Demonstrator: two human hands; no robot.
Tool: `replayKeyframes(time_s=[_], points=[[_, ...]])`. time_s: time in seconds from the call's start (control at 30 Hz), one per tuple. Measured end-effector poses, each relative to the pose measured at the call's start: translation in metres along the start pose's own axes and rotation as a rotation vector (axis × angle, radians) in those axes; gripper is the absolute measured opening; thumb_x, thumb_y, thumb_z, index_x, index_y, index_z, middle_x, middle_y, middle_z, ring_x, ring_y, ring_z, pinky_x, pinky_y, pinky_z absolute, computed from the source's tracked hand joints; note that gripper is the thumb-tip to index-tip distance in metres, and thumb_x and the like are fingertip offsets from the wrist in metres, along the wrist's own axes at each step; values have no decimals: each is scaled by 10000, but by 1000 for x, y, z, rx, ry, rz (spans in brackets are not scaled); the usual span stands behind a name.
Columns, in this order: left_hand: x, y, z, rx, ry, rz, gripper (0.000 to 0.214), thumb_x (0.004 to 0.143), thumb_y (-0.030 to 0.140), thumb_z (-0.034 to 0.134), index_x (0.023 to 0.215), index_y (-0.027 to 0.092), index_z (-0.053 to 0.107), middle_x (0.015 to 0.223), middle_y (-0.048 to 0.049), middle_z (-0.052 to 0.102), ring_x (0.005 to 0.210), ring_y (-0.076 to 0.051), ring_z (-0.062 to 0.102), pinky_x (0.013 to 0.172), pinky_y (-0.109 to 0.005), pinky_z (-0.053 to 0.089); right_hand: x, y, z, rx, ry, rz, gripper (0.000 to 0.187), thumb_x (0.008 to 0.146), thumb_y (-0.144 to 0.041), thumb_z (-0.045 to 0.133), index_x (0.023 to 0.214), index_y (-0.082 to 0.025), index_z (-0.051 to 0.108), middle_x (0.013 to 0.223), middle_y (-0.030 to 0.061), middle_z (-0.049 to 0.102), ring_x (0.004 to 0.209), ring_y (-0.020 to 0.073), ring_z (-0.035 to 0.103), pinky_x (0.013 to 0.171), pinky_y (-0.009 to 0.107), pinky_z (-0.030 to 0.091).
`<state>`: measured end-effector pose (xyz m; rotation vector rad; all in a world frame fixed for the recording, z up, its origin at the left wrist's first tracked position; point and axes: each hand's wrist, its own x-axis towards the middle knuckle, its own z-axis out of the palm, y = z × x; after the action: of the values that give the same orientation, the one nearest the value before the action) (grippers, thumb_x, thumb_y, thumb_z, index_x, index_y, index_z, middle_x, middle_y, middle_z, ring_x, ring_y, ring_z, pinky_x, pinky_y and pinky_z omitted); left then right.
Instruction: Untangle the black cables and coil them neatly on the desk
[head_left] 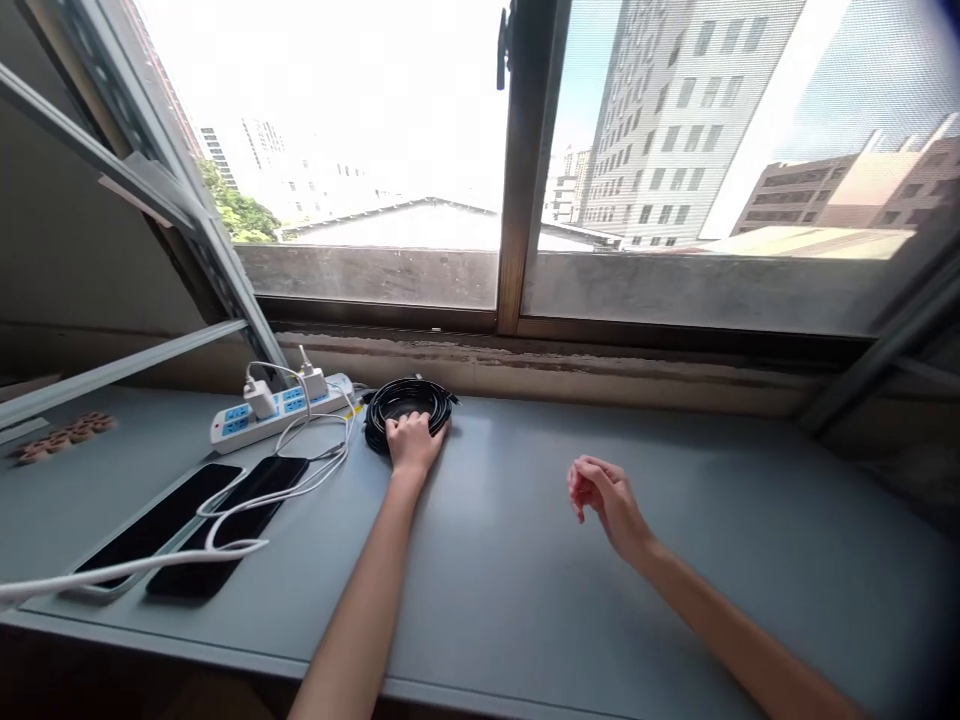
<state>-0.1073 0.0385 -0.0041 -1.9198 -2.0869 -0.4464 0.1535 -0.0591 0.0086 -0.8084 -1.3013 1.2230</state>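
1. the power strip (291,403), white with blue socket faces, is lying toward the back left; its sockets are holding two white charger plugs (260,398), standing up side by side.
2. the black cable coil (377,420) is lying on the tabletop just right of the strip, near the window wall; its loops are forming a ring around an open middle.
3. the left hand (412,440) is gripping the near side of the coil, palm down, fingers bending over the loops and thumb spreading to the right; the fingertips are partly hiding from my view.
4. the right hand (606,497) is hovering well apart from the coil, fingers curling loosely, holding nothing that i am seeing.
5. white charging cables (135,565) are looping from the plugs and crossing two dark-screened devices: a light-edged one (169,512) and a black one (196,578), lying side by side.
6. the tabletop (495,560), smooth and grey-blue, is carrying all of these; a group of small brown round pieces (67,437) is sitting at its far left.
7. metal framing (217,230) is slanting up on the left; the sliding window (517,200) is facing buildings (675,130) and trees (240,212) in bright daylight.
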Motion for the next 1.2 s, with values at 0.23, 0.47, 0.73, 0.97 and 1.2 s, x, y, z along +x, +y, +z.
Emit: replayKeyframes(time_s=[0.23,0.47,0.73,0.97,1.2], points=[[1,5,0,51,-7,4,417,832,454,370,897,128,622,926,-161,627,887,-325,539,822,-444,287,-9,-22,15,408,-125,273,575,729,-388,635,466,-191,162,406,-74,169,343,71,140,269,134,178],[2,7,-1,84,-19,-5,414,833,459,359,897,135,608,927,-146,629,886,-320,538,821,-445,284,-11,-30,15,912,-213,350,615,753,-238,681,440,-176,155,377,-82,215,314,53,107,242,97,194],[3,6,0,87,-22,-13,410,830,462,357,933,150,602,967,-139,626,897,-307,539,812,-427,289,-1,-13,10,917,-176,418,658,704,-184,717,451,-182,109,363,-93,208,318,44,116,248,96,208],[2,7,-1,41,-28,-12,381,830,419,379,929,141,621,953,-151,625,915,-322,526,829,-445,277,3,-7,6,854,-144,417,682,676,-193,739,456,-183,94,366,-95,199,323,41,110,246,102,196],[2,8,-10,-129,57,-138,409,888,382,304,861,173,654,987,-115,625,894,-276,555,812,-402,326,2,-1,8,737,-188,377,693,692,-265,737,456,-184,91,365,-93,169,320,40,75,243,103,157]])
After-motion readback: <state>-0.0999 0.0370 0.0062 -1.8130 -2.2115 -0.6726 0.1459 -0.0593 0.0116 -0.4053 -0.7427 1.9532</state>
